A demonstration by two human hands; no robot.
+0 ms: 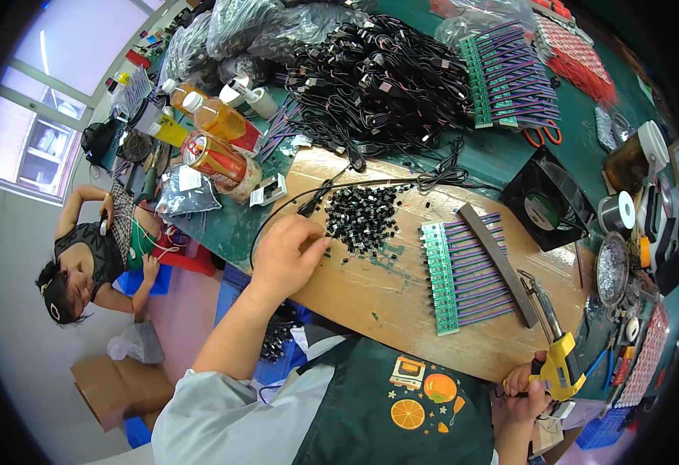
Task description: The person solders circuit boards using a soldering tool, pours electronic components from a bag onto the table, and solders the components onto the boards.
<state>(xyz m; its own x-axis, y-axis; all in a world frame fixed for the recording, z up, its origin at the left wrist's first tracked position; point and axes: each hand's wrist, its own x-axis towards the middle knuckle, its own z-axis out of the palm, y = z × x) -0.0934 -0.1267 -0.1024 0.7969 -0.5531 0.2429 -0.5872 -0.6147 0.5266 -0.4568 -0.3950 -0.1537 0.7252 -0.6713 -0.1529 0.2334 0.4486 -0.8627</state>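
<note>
Left hand (287,256) at left edge of loose pile of small black plastic connectors (363,219) on brown wooden board (355,294); thumb and fingers nearly together, can't tell if gripping a piece; right hand (524,395) fingers wrapped round yellow-and-black soldering gun (563,368); dark grey bar (496,263) across wires of green circuit-board strip (442,279), right of pile.

My soldering gun (563,366) has a smooth plastic body; the small parts (363,221) look like glossy plastic, the board (347,302) shiny, scuffed wood, my apron (355,415) matt cloth.
</note>
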